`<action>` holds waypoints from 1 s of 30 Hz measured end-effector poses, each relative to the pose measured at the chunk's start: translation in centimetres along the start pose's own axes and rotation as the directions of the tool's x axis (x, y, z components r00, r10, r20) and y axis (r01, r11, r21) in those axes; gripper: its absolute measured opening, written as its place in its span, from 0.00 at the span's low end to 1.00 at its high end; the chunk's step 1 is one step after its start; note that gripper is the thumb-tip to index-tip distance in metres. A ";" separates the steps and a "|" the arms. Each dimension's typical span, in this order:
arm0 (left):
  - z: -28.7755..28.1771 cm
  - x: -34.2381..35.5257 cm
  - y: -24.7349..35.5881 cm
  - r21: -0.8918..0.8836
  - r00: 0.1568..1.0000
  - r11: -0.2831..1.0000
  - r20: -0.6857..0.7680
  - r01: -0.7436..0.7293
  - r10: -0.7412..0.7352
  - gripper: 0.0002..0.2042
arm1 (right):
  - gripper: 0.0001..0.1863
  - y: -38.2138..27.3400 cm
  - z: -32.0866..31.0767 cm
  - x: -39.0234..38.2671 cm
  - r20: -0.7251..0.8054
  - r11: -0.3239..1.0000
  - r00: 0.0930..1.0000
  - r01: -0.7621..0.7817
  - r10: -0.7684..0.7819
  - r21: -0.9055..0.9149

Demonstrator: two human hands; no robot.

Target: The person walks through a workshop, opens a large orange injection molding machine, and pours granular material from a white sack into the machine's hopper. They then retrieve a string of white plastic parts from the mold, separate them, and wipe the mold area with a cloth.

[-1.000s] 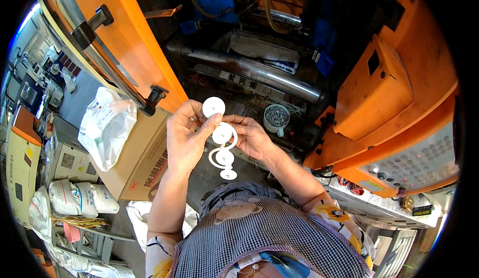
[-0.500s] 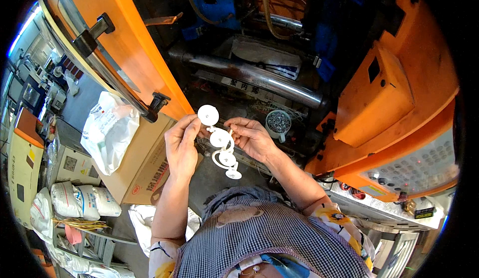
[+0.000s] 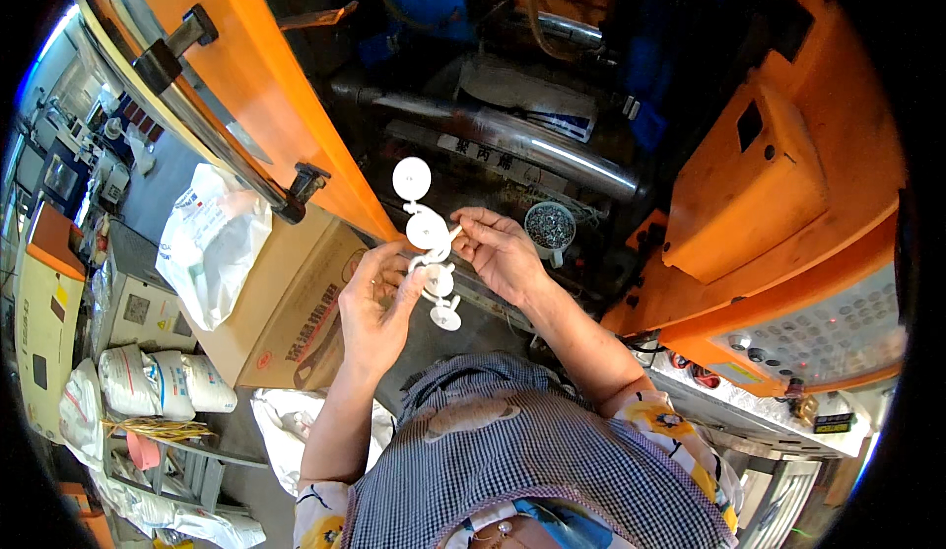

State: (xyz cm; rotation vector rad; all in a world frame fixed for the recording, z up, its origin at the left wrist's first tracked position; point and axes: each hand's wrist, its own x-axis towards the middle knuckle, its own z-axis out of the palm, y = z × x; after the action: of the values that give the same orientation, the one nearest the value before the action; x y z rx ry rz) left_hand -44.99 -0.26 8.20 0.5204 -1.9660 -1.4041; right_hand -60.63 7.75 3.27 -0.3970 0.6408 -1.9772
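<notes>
A white moulded plastic piece (image 3: 427,231), a string of several round discs joined by thin curved runners, hangs between my hands in front of the open machine. My left hand (image 3: 377,303) pinches it with thumb and fingertips near the lower discs. On its other side, my right hand (image 3: 501,255) grips a short stem beside the second disc from the top. The top disc sticks up free above both hands. My fingers partly cover the runners.
An orange machine door (image 3: 266,86) stands at the left, with a cardboard box (image 3: 305,317) and a white plastic bag (image 3: 212,243) below it. A cup of small grey bits (image 3: 550,226) sits inside the machine. The button panel (image 3: 818,322) is at the right.
My left hand has let go near the top disc and taken hold lower down, by the lower discs. The white piece has shifted slightly up and away from me.
</notes>
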 end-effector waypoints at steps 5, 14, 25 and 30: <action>-0.6 -0.2 -0.7 -0.145 0.994 0.985 0.058 0.096 -0.088 0.08 | 0.09 0.2 0.2 -0.1 0.007 0.998 1.000 0.010 -0.010 -0.057; -0.2 -0.5 -0.1 -0.296 0.991 0.946 0.064 0.135 -0.121 0.05 | 0.12 0.9 -0.7 -0.4 -0.006 0.984 0.999 -0.053 0.053 -0.170; 0.5 -0.7 0.8 -0.247 0.988 0.958 0.073 0.147 -0.133 0.06 | 0.14 0.7 -0.5 -0.8 0.032 0.975 0.990 -0.127 0.135 -0.184; 0.6 -0.8 0.7 -0.239 0.988 0.960 0.075 0.148 -0.134 0.07 | 0.14 0.6 -0.5 -0.9 0.029 0.975 0.989 -0.139 0.146 -0.176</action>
State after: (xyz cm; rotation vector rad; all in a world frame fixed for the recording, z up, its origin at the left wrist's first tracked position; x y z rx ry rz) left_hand -44.78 0.92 8.47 0.5187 -1.7950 -1.7402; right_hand -60.06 8.41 2.50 -0.4834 0.7962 -1.7786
